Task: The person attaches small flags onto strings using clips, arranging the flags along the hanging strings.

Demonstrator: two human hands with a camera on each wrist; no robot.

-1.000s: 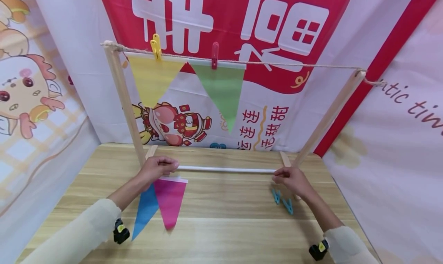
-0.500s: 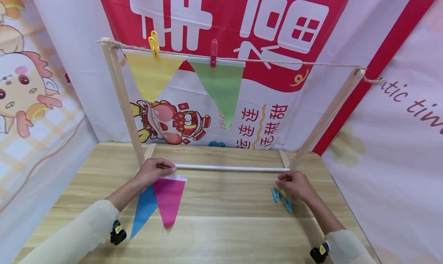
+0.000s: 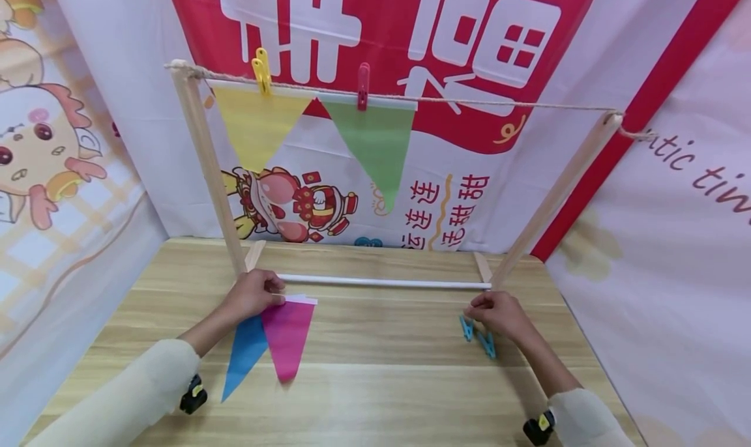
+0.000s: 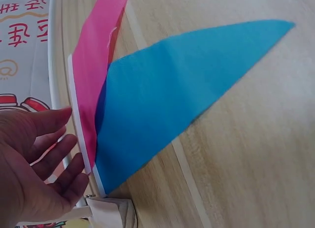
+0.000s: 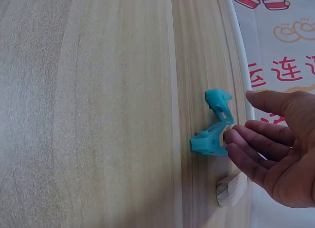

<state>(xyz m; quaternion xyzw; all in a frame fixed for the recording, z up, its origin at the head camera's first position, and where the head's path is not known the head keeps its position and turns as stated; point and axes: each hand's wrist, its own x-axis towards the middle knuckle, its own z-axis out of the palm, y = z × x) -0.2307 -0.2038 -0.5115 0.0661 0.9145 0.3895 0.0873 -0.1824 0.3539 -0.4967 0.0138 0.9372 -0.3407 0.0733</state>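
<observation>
Left hand (image 4: 29, 164) lies released, fingertips against the pink flag (image 4: 96, 75) (blue flag (image 4: 182, 90) beneath); right hand (image 5: 275, 144), fingers loose, touches teal clips (image 5: 214, 132), grasping nothing.

Rack on the table, flags and pegs at the hands

Two flags (image 3: 276, 339) lie just beside the left hand (image 3: 249, 297); two pegs (image 3: 478, 337) touch the right hand (image 3: 499, 313); the rod (image 3: 381, 282) lies beyond both hands, on the table (image 3: 381, 395).

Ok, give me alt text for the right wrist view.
An open right hand with its fingertips at two turquoise plastic clothespins lying on a light wooden table, beside a thin white rod.
</observation>
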